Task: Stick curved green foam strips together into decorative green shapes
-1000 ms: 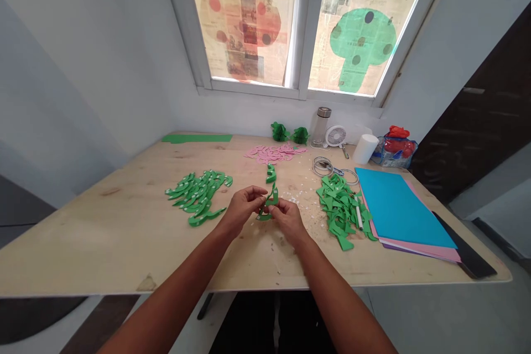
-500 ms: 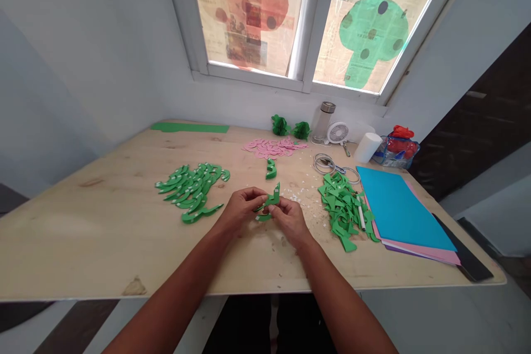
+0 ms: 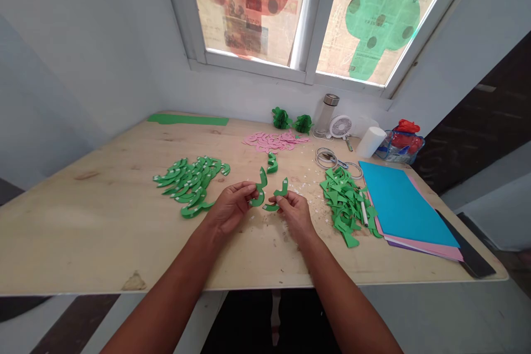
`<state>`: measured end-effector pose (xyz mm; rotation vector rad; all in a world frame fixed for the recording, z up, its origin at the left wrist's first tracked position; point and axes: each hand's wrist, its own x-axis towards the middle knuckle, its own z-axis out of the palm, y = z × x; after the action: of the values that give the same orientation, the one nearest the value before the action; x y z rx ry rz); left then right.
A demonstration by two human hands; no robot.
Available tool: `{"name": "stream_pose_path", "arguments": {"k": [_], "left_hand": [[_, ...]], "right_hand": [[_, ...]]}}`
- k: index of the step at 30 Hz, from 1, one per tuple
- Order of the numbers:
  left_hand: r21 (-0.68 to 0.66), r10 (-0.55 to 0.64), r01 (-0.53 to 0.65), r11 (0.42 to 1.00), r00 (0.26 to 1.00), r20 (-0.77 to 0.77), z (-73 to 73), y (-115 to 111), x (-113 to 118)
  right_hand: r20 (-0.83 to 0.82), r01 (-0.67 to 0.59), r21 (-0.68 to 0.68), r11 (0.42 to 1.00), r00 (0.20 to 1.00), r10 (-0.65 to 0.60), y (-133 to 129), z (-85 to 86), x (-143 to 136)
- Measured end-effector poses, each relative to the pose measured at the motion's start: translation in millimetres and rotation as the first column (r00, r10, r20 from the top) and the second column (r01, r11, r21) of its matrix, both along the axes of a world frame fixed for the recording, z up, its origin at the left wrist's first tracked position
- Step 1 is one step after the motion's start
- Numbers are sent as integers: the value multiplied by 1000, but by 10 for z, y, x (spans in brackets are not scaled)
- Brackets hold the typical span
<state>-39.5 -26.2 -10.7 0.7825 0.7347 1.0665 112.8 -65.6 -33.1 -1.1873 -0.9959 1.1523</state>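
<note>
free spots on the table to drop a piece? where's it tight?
Bare wood along the near edge of the table, left of the left hand. Also bare between the green strip at the back and the left green pile. Crowded to the right of the right hand: right green pile, pen, paper sheets, white scraps.

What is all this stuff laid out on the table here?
Curved paper pieces: two, green, one in each hand.
Taped pieces pile: many, green, left.
Plain pieces pile: many, green, right.
Pink cutouts: pile, far centre.
Paper sheets: stack, blue on top, right.
Fan: one, white, far edge.
Table: one, pale wood.
Left hand: holds one piece.
Right hand: holds the other.
</note>
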Motion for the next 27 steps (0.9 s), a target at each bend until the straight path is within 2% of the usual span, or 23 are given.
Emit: {"name": "stream_pose_path", "arguments": {"k": [4,6,10,18,27], "left_hand": [[54,-132,137,989,987,-91,-26,-53,26],[91,-150,167,982,974,-169,-54,-80,71],[134,-96,134,982,962,-257,-85,-114,146],[169,-31,71,983,973,-228,-95,-126,192],[164,-22,54,985,981,-192,-85,-137,196]], "right_hand": [[-7,11,-4,1000,1000,-11,8,-39,10],[-45,-7,22,1000,999,8,5,-49,7],[-66,-41,24,999,997,42,-17,-46,4],[5,-54,42,998,999,54,-66,41,10],[61,-72,57,996,996,68,-73,59,25]]}}
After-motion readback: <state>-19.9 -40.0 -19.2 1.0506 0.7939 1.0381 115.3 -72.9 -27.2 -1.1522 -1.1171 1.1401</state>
